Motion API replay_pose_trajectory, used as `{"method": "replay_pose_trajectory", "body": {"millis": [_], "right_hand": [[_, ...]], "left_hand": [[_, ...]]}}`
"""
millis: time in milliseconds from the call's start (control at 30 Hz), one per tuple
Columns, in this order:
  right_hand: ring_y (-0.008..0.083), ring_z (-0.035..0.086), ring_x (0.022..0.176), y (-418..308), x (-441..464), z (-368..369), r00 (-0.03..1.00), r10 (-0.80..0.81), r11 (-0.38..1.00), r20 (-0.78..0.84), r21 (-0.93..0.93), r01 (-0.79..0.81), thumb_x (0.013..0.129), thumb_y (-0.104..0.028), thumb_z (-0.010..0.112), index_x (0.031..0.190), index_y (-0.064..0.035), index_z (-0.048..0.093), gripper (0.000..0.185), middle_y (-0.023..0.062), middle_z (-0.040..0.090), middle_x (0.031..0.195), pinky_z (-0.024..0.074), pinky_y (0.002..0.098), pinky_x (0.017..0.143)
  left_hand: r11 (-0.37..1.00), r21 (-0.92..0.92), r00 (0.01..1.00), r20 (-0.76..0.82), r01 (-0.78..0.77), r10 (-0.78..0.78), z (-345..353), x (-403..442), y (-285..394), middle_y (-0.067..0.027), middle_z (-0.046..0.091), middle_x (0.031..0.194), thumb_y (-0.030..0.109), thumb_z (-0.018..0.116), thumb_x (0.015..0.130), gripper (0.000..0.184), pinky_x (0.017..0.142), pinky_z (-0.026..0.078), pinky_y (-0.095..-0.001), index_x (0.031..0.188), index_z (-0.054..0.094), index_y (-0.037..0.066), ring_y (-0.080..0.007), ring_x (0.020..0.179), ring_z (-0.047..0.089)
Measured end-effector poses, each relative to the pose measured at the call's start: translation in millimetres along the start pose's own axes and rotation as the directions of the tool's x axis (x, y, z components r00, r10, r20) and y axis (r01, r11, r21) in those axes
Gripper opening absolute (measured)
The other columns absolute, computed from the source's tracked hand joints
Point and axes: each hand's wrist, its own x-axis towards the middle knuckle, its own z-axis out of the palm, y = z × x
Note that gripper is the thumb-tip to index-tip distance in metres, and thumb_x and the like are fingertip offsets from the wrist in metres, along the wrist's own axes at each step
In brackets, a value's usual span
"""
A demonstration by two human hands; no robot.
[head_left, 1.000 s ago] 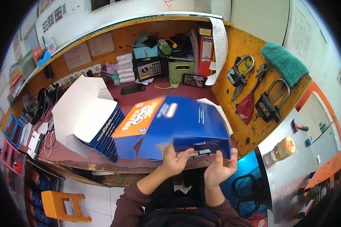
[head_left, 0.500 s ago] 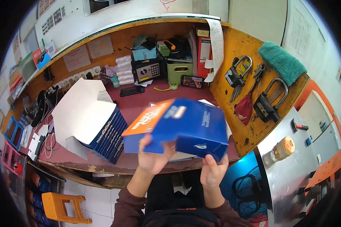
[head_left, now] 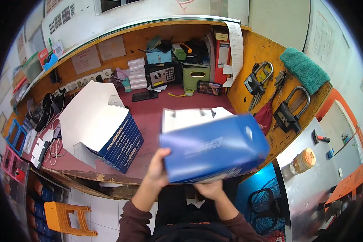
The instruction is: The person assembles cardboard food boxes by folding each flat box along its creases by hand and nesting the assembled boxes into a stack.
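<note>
A blue cardboard box (head_left: pixel 213 149), somewhat blurred, is held tilted above the front of the desk. My left hand (head_left: pixel 158 171) grips its left end, thumb against the side. Beneath its lower edge is my right hand (head_left: pixel 210 188), its fingers partly hidden by the box. White cardboard (head_left: pixel 183 117) shows behind the held box, mostly covered by it. To the left, a stack of nested blue boxes (head_left: pixel 123 141) stands with white inner flaps (head_left: pixel 88 121) raised.
A phone (head_left: pixel 145 96), a tape measure (head_left: pixel 188 92) and a small safe (head_left: pixel 162 75) sit at the back of the desk. Padlocks (head_left: pixel 287 115) hang on the right panel. A jar (head_left: pixel 304 161) stands on the metal table; an orange stool (head_left: pixel 68 218) is at lower left.
The blue box has turned over, hiding its orange end and showing a plain blue side, and has shifted right. My right hand has moved from its right corner to underneath.
</note>
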Motion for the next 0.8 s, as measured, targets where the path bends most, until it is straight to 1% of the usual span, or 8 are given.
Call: {"method": "replay_pose_trajectory", "body": {"millis": [67,167,233,333,433,633,700,800], "right_hand": [[0.0216,0.051,0.099,12,3,-37,0.978,0.192,0.86,-0.084,0.495,-0.126,0.077,-0.025,0.06,0.113,0.0006,0.046,0.047,0.0146,0.051,0.111,0.0406,0.0363,0.086],[0.0277,0.05,0.102,24,5,-79,0.832,0.551,-0.021,0.069,0.997,-0.069,0.084,-0.045,0.046,0.12,0.0013,0.039,0.059,0.0156,0.047,0.117,0.0401,0.0381,0.089],[0.0239,0.052,0.1,25,1,-90,0.908,0.411,0.576,0.075,0.751,-0.323,0.084,-0.036,0.051,0.117,0.0027,0.041,0.051,0.0143,0.05,0.113,0.0444,0.0355,0.082],[0.0139,0.057,0.079,-6,31,-74,0.78,0.622,0.277,0.063,0.915,-0.294,0.086,-0.016,0.05,0.107,0.0022,0.048,0.029,0.0078,0.059,0.094,0.0463,0.0255,0.07],[0.0136,0.058,0.076,-19,39,-43,0.776,0.594,0.483,-0.213,0.866,-0.131,0.087,-0.014,0.048,0.106,0.0019,0.048,0.025,0.007,0.059,0.09,0.0462,0.0245,0.07],[0.0186,0.052,0.095,-36,49,-8,0.768,0.319,0.699,-0.556,0.685,0.205,0.079,-0.019,0.063,0.112,0.0009,0.042,0.044,0.0094,0.052,0.103,0.0439,0.0322,0.082],[0.0184,0.052,0.094,-54,56,-11,0.801,0.374,0.662,-0.468,0.739,0.123,0.08,-0.016,0.061,0.112,0.0002,0.042,0.04,0.009,0.052,0.102,0.044,0.032,0.081],[0.0155,0.053,0.085,-57,51,-6,0.874,0.383,0.76,-0.298,0.64,-0.115,0.082,-0.004,0.054,0.11,-0.0013,0.044,0.029,0.0082,0.053,0.099,0.0444,0.0309,0.078]], "left_hand": [[0.992,0.126,0.987,0.155,0.018,-0.037,-28,2,24,-0.0152,0.055,0.103,0.022,0.055,0.075,0.046,0.082,0.046,-0.0316,0.11,0.045,-0.005,-0.0219,0.091,0.057],[0.843,0.517,0.978,0.202,-0.149,0.049,-27,-1,39,-0.014,0.055,0.102,0.027,0.058,0.075,0.053,0.081,0.045,-0.0268,0.113,0.042,-0.008,-0.0177,0.091,0.056],[0.849,0.488,0.975,0.178,-0.204,0.132,-29,2,39,-0.0135,0.055,0.102,0.034,0.058,0.076,0.058,0.081,0.045,-0.0268,0.114,0.041,-0.007,-0.0182,0.091,0.057],[0.941,0.171,0.934,0.261,-0.294,0.244,-29,7,28,-0.0131,0.055,0.104,0.054,0.054,0.076,0.072,0.08,0.046,-0.0294,0.116,0.041,-0.004,-0.0204,0.092,0.056],[0.751,0.625,0.825,0.526,-0.211,-0.206,-41,5,2,-0.0154,0.054,0.105,0.052,0.037,0.085,0.063,0.076,0.047,-0.0349,0.118,0.041,-0.002,-0.0238,0.09,0.056],[0.845,-0.424,0.752,0.658,0.325,0.041,-1,-1,-44,-0.0086,0.054,0.085,0.049,0.034,0.087,0.058,0.06,0.043,-0.0305,0.117,0.043,0.001,-0.0194,0.066,0.05],[0.913,-0.381,0.833,0.545,0.148,0.092,3,3,-53,-0.0073,0.053,0.082,0.051,0.04,0.085,0.06,0.058,0.041,-0.028,0.118,0.042,0.001,-0.0171,0.063,0.048],[0.691,0.22,0.701,0.446,-0.689,0.557,16,4,-52,-0.0058,0.054,0.085,0.022,0.061,0.076,0.045,0.061,0.043,-0.0261,0.112,0.045,-0.001,-0.0137,0.069,0.05]]}}
